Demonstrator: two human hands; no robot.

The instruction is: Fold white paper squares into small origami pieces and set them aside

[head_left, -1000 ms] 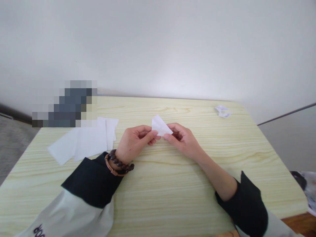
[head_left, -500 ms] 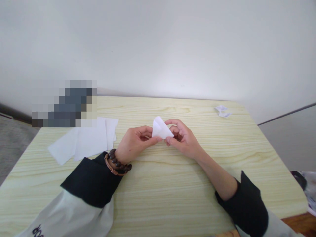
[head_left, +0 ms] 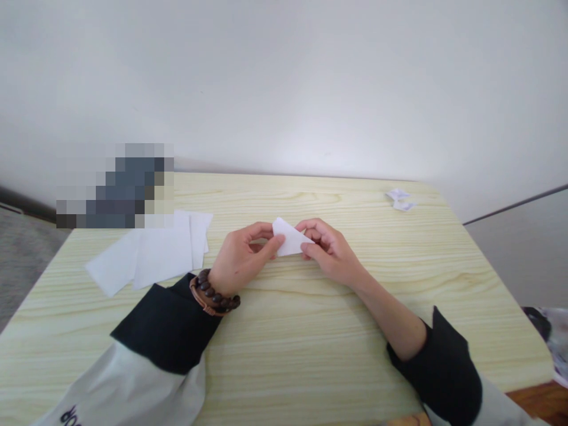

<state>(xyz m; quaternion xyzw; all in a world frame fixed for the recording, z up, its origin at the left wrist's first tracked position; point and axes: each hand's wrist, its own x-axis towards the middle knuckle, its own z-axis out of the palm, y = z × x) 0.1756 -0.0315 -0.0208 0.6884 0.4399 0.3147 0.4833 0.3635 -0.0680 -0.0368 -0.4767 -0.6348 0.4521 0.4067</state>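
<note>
A small folded piece of white paper (head_left: 290, 239), roughly triangular, is held between my two hands above the middle of the table. My left hand (head_left: 248, 251) pinches its left side, thumb on the near face and fingers behind. On the right corner, my right hand (head_left: 329, 247) is closed with the thumb in front and the forefinger along the upper slanted edge. Parts of the fingers behind the paper are hidden.
Several white paper sheets (head_left: 164, 251) lie overlapping on the wood-grain table (head_left: 302, 343) at the left. A blurred-out dark object (head_left: 126, 189) is behind them. Small folded white paper pieces (head_left: 402, 200) rest at the back right. A pale wall (head_left: 284, 89) borders the table's far edge.
The paper has tipped and now looks lower and flatter. My left thumb has moved up its face from the bottom edge. Both hands stay in nearly the same place.
</note>
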